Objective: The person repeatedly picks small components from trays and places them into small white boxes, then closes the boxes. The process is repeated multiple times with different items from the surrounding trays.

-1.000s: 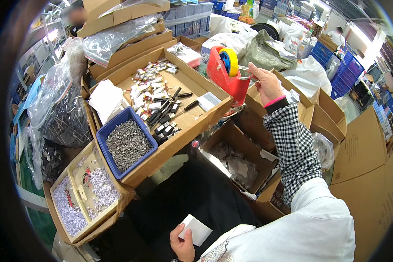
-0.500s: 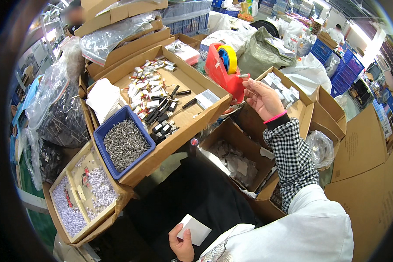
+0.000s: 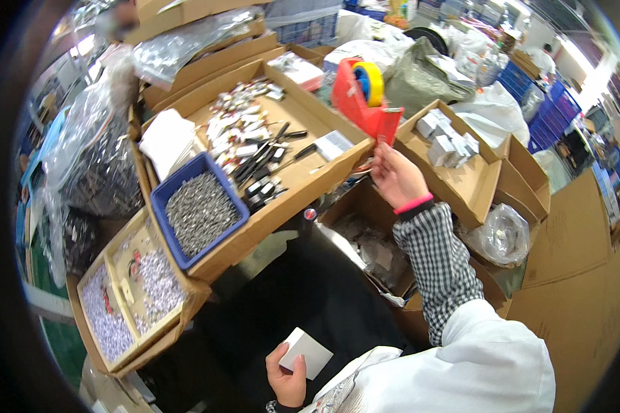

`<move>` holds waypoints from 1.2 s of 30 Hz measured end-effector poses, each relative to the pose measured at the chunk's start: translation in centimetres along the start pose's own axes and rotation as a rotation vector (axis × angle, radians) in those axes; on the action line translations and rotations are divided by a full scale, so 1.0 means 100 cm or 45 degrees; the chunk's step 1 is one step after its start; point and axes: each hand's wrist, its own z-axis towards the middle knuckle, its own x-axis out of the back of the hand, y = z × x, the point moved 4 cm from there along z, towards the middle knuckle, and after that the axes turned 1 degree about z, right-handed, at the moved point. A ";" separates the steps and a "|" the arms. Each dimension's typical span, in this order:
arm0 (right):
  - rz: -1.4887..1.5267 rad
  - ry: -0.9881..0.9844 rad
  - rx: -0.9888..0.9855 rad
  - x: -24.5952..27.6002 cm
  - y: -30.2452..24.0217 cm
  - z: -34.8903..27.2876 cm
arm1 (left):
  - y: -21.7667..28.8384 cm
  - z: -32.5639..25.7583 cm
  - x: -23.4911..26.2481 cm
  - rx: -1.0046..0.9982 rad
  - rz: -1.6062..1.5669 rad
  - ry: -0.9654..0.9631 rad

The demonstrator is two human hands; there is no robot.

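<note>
My left hand [image 3: 287, 377] is closed round a small white box [image 3: 306, 352], low over the dark cloth on my lap. Out to the right, my right hand [image 3: 396, 175] pinches the end of a strip of clear tape [image 3: 390, 128] that hangs from the front of a red tape dispenser [image 3: 356, 96]. A yellow-and-blue tape roll [image 3: 370, 84] sits in the dispenser. Beside the right hand, a shallow cardboard tray [image 3: 474, 190] holds several small white boxes [image 3: 449, 142].
A large cardboard tray [image 3: 258, 219] holds small battery-like parts [image 3: 244, 131] and black pen-like pieces [image 3: 260, 164]. A blue bin [image 3: 239, 221] contains small metal parts. Left of it stands a divided tray [image 3: 122, 297] of tiny pale pieces. Clear plastic bags [image 3: 93, 162] stand at the far left.
My right hand has moved down and slightly left from the dispenser's front, drawing the tape strip out longer. My left hand still holds the white box in nearly the same place.
</note>
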 end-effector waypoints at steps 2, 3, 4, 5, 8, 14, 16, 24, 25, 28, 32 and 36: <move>-0.124 -0.107 0.056 -0.001 0.013 -0.030 | 0.002 0.002 0.003 -0.045 0.162 0.036; -0.203 -0.197 -0.082 -0.003 0.027 -0.047 | 0.000 0.001 0.004 -0.002 0.140 0.041; -0.252 -0.279 -0.234 -0.003 0.044 -0.068 | -0.002 0.000 0.006 0.040 0.154 0.043; -0.368 -0.336 -0.414 -0.003 0.065 -0.087 | -0.002 -0.001 0.006 0.019 0.190 0.046; -0.472 -0.416 -0.835 -0.009 0.116 -0.148 | -0.006 -0.005 0.004 0.128 0.146 0.012; -0.300 -0.356 -1.093 -0.030 0.169 -0.217 | 0.003 -0.007 0.006 0.047 0.160 0.040; -0.382 -0.258 -1.075 -0.031 0.178 -0.223 | 0.005 -0.009 0.009 0.065 0.185 0.038; -0.476 -0.413 -1.054 -0.035 0.181 -0.225 | 0.005 -0.013 0.013 0.019 0.227 0.045; -0.483 -0.418 -1.061 -0.036 0.181 -0.224 | 0.005 -0.014 0.013 0.023 0.201 0.061; -0.529 -0.436 -1.089 -0.040 0.179 -0.222 | 0.007 -0.014 0.014 0.040 0.145 0.102; -0.585 -0.453 -1.118 -0.041 0.179 -0.219 | 0.014 -0.009 0.015 -0.078 0.217 -0.008; -0.629 -0.471 -1.133 -0.042 0.181 -0.216 | 0.015 -0.009 0.016 -0.001 0.307 -0.112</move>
